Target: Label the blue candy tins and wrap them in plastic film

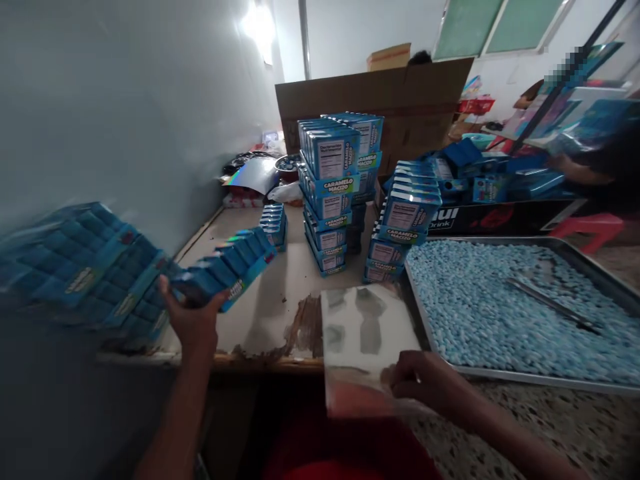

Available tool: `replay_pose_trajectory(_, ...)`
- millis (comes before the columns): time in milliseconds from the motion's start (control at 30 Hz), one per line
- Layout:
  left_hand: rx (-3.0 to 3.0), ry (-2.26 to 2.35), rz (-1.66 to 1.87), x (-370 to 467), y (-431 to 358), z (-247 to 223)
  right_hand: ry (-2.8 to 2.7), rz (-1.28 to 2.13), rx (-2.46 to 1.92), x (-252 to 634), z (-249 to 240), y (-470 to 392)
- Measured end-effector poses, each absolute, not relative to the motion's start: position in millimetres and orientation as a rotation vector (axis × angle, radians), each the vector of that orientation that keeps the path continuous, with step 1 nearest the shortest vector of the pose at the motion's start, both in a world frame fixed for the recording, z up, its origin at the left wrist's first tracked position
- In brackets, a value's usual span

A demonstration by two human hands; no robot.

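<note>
My left hand (194,319) grips a blue display box of candy packs (225,267), tilted above the table's left part. Just left of it, wrapped stacks of blue boxes (95,273) lean by the wall. My right hand (413,377) pinches the lower right part of a clear plastic bag (370,333), which hangs over the table's front edge. Beyond the bag rise a tall stack of blue boxes (330,200) and a shorter stack (403,217). A small blue box (273,225) stands behind the held one.
On the right, a metal tray (425,320) holds light blue candies with metal tongs (555,305) on them. Behind stand a cardboard sheet (370,100) and a black carton (490,219) heaped with blue packs. Another person's hand (580,170) is at the right, near a red stool (590,228).
</note>
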State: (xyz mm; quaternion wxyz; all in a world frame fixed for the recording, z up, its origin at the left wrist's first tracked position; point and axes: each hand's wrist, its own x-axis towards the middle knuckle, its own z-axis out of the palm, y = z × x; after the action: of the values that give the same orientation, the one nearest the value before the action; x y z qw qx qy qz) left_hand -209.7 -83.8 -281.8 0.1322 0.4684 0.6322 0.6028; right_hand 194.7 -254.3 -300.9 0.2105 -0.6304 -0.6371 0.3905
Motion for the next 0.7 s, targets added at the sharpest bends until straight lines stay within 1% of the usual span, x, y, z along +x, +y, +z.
replay_pose_trajectory(100, 1.258, 1.912, 1.636, -203, -164, -310, -1.766, 1.066, -1.67, 187, -294, -238)
replay_pose_trajectory(167, 1.255, 1.951, 1.577, -189, -205, -327, -1.684, 0.954, -1.597, 177, -282, -232)
replay_pose_trajectory(233, 1.251, 1.94, 1.552, -172, -233, -340, -1.542, 0.693, -1.485, 159, -262, -226)
replay_pose_trajectory(333, 1.238, 1.917, 1.542, -153, -252, -352, -1.411, 0.206, -1.148, 115, -227, -205)
replay_pose_trajectory(400, 1.214, 1.825, 1.471, -154, -252, -352, -1.533, -0.028, -0.966, 79, -212, -176)
replay_pose_trajectory(467, 1.07, 1.654, 1.356, -168, -245, -345, -1.789, -0.175, -0.952, 44, -209, -133)
replay_pose_trajectory(533, 0.805, 1.539, 1.204, -188, -233, -337, -2.035, -0.165, -1.077, 17, -216, -84)
replay_pose_trajectory(633, 0.511, 1.46, 0.97, -214, -214, -330, -2.242, 0.16, -1.306, -2, -239, -20)
replay_pose_trajectory(700, 0.477, 1.351, 0.939, -220, -210, -333, -2.266, 0.339, -1.393, -5, -259, 8)
